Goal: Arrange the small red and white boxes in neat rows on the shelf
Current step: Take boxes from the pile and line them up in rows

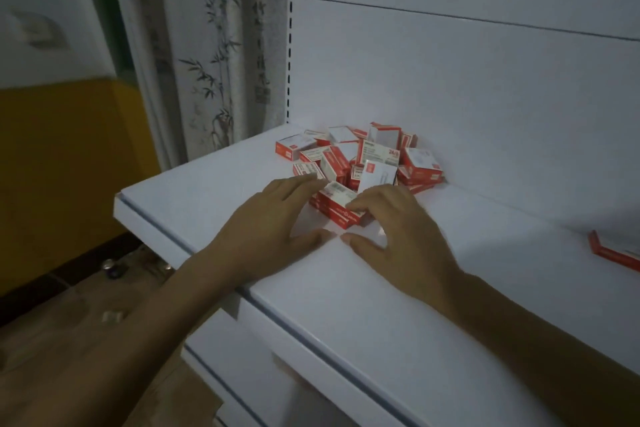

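Several small red and white boxes (367, 159) lie in a loose heap at the back of the white shelf (214, 191), against its rear panel. The nearest box (337, 206) lies flat at the front of the heap. My left hand (273, 218) rests on the shelf with fingers spread, its fingertips touching the left end of that box. My right hand (398, 229) is spread too, with its fingertips on the right end of the same box. Both thumbs lie on the shelf, almost meeting in front of it. Neither hand has lifted anything.
Another red and white box (616, 253) lies alone at the shelf's far right, cut off by the frame. A lower shelf (242, 378) juts out beneath. A bamboo-print curtain (214, 45) hangs left of the shelving, beside a yellow wall and wooden floor.
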### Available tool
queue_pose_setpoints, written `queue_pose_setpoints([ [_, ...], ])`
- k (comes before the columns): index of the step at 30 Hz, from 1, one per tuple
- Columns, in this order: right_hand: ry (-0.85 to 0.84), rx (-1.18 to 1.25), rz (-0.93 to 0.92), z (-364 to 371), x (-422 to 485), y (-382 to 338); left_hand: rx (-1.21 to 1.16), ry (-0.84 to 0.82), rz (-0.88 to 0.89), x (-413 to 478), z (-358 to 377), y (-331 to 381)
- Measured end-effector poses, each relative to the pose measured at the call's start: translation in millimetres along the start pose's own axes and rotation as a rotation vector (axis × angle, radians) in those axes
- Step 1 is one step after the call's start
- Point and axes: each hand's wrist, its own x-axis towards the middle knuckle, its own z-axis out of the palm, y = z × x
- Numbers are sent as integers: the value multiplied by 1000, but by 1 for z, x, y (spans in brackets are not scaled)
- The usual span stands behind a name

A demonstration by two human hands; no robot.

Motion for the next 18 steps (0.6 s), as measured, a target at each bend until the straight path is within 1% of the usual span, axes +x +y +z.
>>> queue_pose_setpoints([
  [7,78,33,-32,6,-1,6,33,22,88,-2,0,-4],
  [9,95,95,-29,6,0,8,32,34,104,-4,-1,-4],
  [13,62,488,229,-2,5,8,13,74,83,-5,-4,1],
  [15,36,601,329,-3,5,10,16,69,88,-5,-5,2],
  [18,1,679,371,-4,7,11,14,60,103,-2,-5,1],
])
